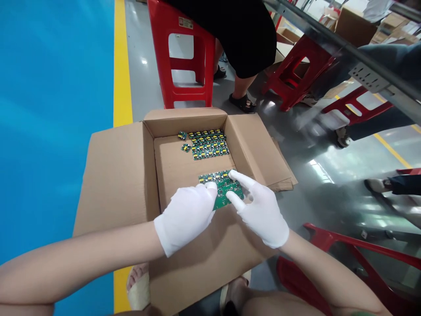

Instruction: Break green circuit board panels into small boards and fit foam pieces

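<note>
Both my hands wear white gloves and hold a green circuit board panel (222, 188) over an open cardboard box (121, 175). My left hand (187, 215) grips the panel's near left edge with curled fingers. My right hand (259, 208) pinches its right side, index finger stretched along the top. Deeper in the box lies another panel of small boards (209, 144), with two loose single boards (184, 141) beside it on the left.
A red plastic stool (184, 57) stands behind the box, with a seated person in black (243, 39) on it. More red stools (296, 66) and other people's legs are at the right. A metal bench frame (362, 66) crosses the upper right. Yellow floor line (122, 66) at left.
</note>
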`<state>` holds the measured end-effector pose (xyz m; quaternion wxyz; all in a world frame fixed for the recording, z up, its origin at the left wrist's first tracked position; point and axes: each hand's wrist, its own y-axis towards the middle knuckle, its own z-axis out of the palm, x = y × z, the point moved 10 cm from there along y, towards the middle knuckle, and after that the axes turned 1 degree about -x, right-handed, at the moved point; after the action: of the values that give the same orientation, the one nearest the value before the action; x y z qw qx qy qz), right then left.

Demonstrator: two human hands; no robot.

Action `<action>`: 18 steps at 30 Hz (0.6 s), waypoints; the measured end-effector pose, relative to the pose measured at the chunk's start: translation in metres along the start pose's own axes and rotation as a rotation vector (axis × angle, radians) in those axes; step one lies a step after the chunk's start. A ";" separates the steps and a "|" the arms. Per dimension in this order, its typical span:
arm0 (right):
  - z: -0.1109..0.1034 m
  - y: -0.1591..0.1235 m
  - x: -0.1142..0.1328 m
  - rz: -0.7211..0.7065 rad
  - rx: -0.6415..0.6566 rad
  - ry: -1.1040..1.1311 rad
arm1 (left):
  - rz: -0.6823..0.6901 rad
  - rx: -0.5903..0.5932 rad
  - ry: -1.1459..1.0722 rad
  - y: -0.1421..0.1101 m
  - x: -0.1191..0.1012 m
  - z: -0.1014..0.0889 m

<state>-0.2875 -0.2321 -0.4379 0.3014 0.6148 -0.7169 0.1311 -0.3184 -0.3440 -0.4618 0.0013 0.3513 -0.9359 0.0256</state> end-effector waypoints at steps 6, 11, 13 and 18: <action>-0.007 0.000 0.003 -0.038 -0.117 0.046 | -0.010 0.015 -0.062 0.005 0.005 0.004; -0.010 -0.001 0.025 -0.219 -0.197 -0.011 | -0.020 0.014 -0.124 0.009 0.005 0.005; -0.010 -0.002 0.036 -0.312 -0.208 -0.041 | -0.039 0.031 -0.150 0.013 0.008 0.007; -0.030 0.010 0.041 -0.342 -0.215 -0.047 | -0.075 0.123 -0.356 0.009 0.019 0.026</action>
<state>-0.2918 -0.2456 -0.3879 0.3665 0.6947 -0.6188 -0.0137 -0.3379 -0.3511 -0.4881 -0.1850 0.3843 -0.9042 0.0203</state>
